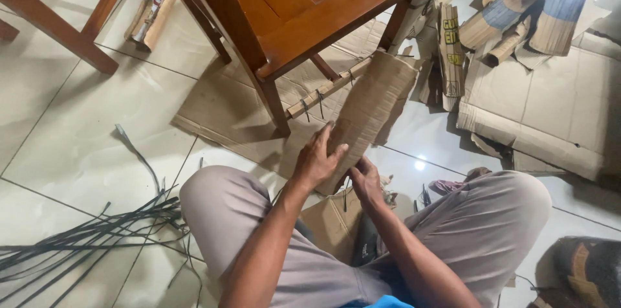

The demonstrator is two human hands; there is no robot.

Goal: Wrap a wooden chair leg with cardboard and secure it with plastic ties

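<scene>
A strip of brown cardboard [372, 104] is folded around a lower rail of a wooden chair [304, 4], running from the rail at the far end down toward the seated person's lap at the near end. The left hand [317, 160] lies flat and spread on the cardboard's near left edge, pressing it. The right hand [366, 183] pinches the cardboard's near bottom corner, fingers curled around it. Just left of the cardboard, the wrapped rail [326, 91] is already covered in cardboard and bound with dark ties. The person sits on the tiled floor [71, 133] with knees apart in grey trousers [491, 217], another cardboard piece [333, 220] lying between the legs. A flattened cardboard sheet [213, 110] lies under the chair. To the near left, a bundle of black plastic straps [84, 240] fans out across the tiles. To the far right, large flattened boxes [550, 110] and rolled cardboard scraps [511, 7] are heaped together. At far left stands part of a second wooden frame [58, 17], with a small cardboard roll [150, 13] beside it.
</scene>
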